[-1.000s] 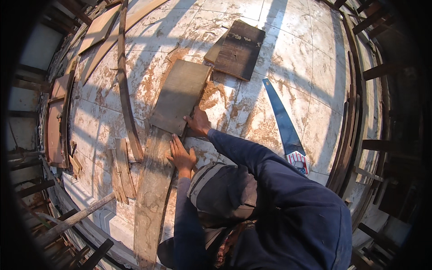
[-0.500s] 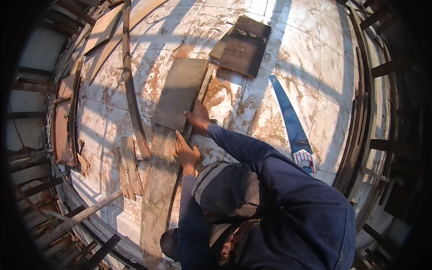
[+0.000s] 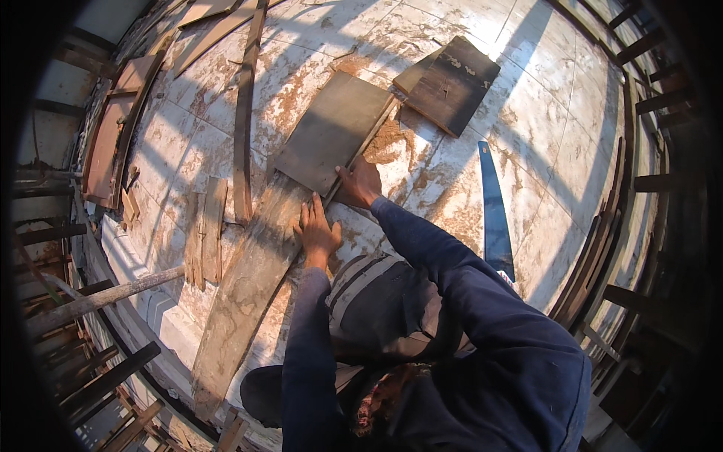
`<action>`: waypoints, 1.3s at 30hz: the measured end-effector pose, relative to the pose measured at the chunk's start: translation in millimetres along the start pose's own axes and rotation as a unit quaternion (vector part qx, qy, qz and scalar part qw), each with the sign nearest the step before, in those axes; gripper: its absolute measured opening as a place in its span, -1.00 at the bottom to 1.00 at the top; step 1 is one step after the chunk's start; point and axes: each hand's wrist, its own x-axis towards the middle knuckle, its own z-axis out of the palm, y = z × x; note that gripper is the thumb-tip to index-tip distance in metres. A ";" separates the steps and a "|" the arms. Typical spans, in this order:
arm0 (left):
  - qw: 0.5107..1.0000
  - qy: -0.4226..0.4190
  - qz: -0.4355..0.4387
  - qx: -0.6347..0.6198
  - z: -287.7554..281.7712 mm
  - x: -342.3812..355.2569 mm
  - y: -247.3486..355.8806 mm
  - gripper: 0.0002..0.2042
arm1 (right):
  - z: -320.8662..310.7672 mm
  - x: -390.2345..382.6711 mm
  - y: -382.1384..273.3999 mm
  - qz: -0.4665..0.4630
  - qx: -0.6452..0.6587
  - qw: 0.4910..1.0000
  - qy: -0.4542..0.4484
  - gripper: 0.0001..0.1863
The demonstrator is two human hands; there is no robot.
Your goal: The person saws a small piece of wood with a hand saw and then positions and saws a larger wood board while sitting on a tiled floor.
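Observation:
A flat grey board (image 3: pixel 331 128) lies across the far end of a long weathered plank (image 3: pixel 245 294) on the tiled floor. My right hand (image 3: pixel 360 183) is at the board's near corner, fingers curled around its edge. My left hand (image 3: pixel 316 230) rests flat on the plank just below the board, fingers spread and holding nothing. Both dark blue sleeves reach forward from the lower edge of the view over my bent knee.
A hand saw (image 3: pixel 493 215) with a dark blade lies on the floor to the right. A dark square board (image 3: pixel 454 83) sits beyond, with sawdust (image 3: pixel 388 143) beside the grey board. Thin wooden strips (image 3: pixel 242 113) and short offcuts (image 3: pixel 205 233) lie left. Scaffold poles (image 3: pixel 98 300) ring the slab's edge.
The view has shifted a little toward the boards. Both hands stay where they were, the right at the grey board's corner and the left on the plank.

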 end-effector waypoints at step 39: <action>0.988 0.096 0.084 0.093 17.6 -23.7 -86.3 -0.06 | -282.5 -303.3 92.0 0.130 0.212 0.923 0.294 -0.65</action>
